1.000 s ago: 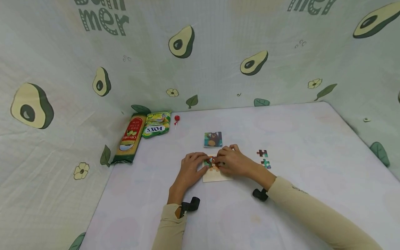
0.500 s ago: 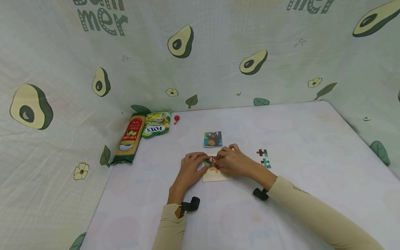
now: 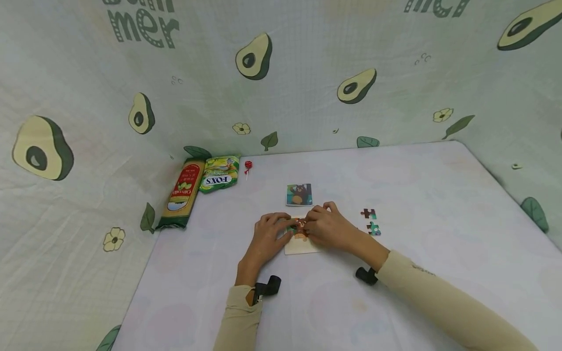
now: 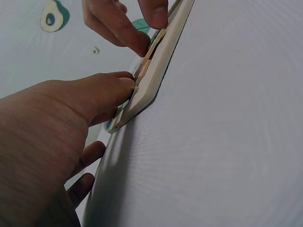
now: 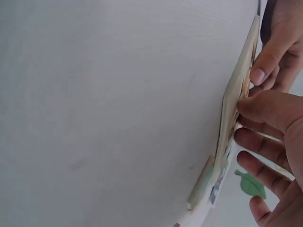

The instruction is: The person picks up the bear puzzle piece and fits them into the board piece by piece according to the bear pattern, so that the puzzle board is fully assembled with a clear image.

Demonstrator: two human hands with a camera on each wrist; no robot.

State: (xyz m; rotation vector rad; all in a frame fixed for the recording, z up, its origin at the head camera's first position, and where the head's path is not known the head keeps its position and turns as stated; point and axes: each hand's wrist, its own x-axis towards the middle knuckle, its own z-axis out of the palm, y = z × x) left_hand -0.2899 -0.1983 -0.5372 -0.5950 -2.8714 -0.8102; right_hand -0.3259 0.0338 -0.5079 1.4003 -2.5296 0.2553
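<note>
Well in from the table's point(image 3: 329, 312) left edge, we see the puzzle board point(image 3: 300, 247) lying flat beneath two hands. The left hand point(image 3: 271, 234), loosely extended, touches its left side, presumably steadying it; the right hand point(image 3: 329, 226) bends fingers and thumb over its right side, though we cannot tell whether they pinch a piece. Beyond its far edge, the picture card point(image 3: 299, 195) probably serves as reference. We notice brown bear artwork above a pale, bare near edge.

A screened-off tabletop workspace is indicated: a pale table point(image 3: 417, 195) is closed in at the back and sides by avocado-printed sheeting point(image 3: 307, 48), by which the kind of room is hidden
</note>
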